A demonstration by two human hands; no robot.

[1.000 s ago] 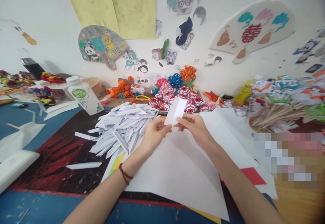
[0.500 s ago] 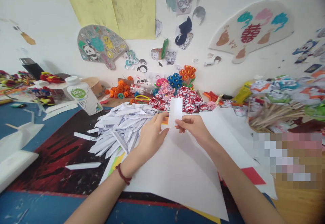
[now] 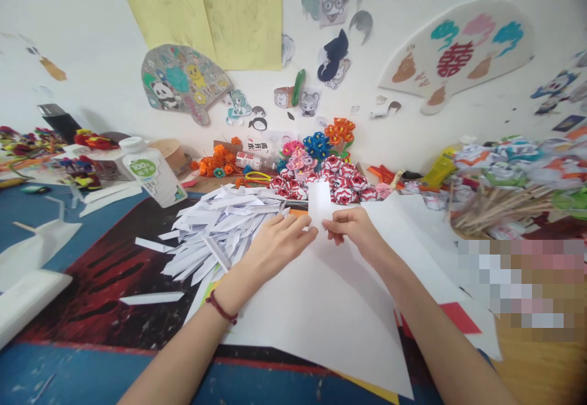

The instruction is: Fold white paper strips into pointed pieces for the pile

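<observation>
A small folded strip of white paper stands upright between my two hands. My right hand pinches its right edge between thumb and fingers. At the strip's lower left edge, my left hand has its fingers curled and closed on the paper, back of the hand towards me. Beneath both hands lies a large white sheet. A heap of folded white paper strips is just left of my left hand, and a single strip lies apart from it on the dark mat.
A white bottle stands behind the heap. Red-and-white paper flowers and other craft flowers line the wall. At right are wooden sticks and a red paper piece. The dark mat covers part of the blue table.
The strip has turned from slanted to upright. My left hand came off it, fingers spread, and then closed in on its left edge again. My right hand kept its pinch.
</observation>
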